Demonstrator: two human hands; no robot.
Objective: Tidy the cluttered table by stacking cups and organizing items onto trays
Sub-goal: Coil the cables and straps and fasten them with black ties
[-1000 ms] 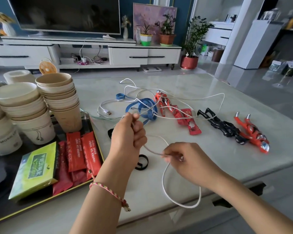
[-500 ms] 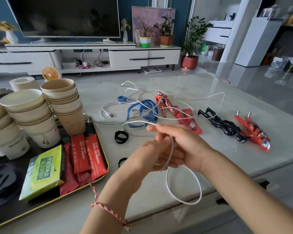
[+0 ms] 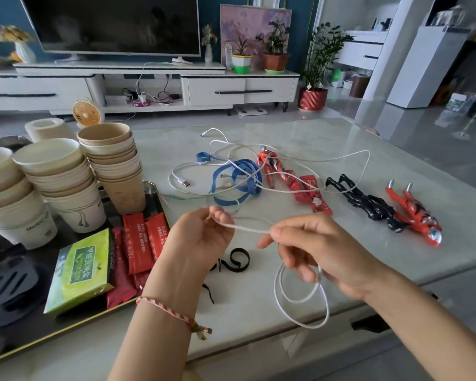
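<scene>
The left hand (image 3: 201,237) is being held raised above the surface (image 3: 327,133), back toward the camera and fingers curled. A white cable (image 3: 248,229) is being pinched at its fingertips. The right hand (image 3: 322,259) is being held just beside it at about the same height, with its fingers curled round the same cable. A short length is being stretched nearly straight between the two hands. Two loops of the cable are being left hanging below the right hand, down to the near edge of the surface.

More white cable is lying tangled at the middle of the surface with a blue strap (image 3: 242,174) and a red figure (image 3: 270,163). Whether it joins the held length cannot be told.

On the left, the rim of a tray (image 3: 66,328) is running close beside the left forearm. Stacked cups (image 3: 113,160), a green box (image 3: 80,270) and red packets (image 3: 143,243) are being carried on it. Black bands (image 3: 237,259) are lying on the surface under the gap between the hands. To the right, a black figure (image 3: 368,202) and a second red figure (image 3: 415,215) are lying side by side, well apart from the right hand. Bare surface is showing between them and that hand, and along the far right edge.
</scene>
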